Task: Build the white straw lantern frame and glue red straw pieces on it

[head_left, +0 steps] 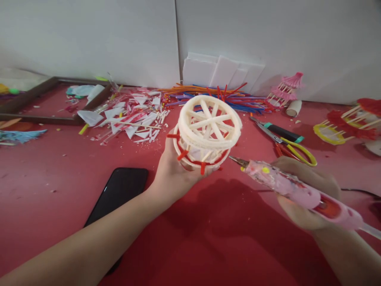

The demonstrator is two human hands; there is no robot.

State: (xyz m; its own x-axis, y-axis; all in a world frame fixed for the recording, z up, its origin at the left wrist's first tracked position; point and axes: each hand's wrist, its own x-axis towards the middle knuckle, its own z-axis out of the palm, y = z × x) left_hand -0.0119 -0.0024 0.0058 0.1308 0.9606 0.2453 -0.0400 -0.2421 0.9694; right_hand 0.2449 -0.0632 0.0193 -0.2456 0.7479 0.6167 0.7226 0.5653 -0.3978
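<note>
My left hand (178,174) is closed around the lower part of a round craft model (212,129), holding it above the table. The model has a cream pipe-cleaner ring on top with crossing spokes. Below it runs a second ring trimmed in red, with short red stubs sticking outward and pale sticks between the two rings. In my right hand (306,194) is a pink hot glue gun (285,184), its metal nozzle pointing left, close to the model's lower right side. A clear glue stick comes out of its back end. Some left fingers are hidden behind the model.
A black phone (122,190) lies left of my left forearm. Beyond are paper scraps (133,115), coloured pipe cleaners (238,101) and a brown frame (35,117). Yellow-handled scissors (294,149) and a black-handled tool (284,132) lie right. Pink (285,89) and red (361,119) models stand farther off.
</note>
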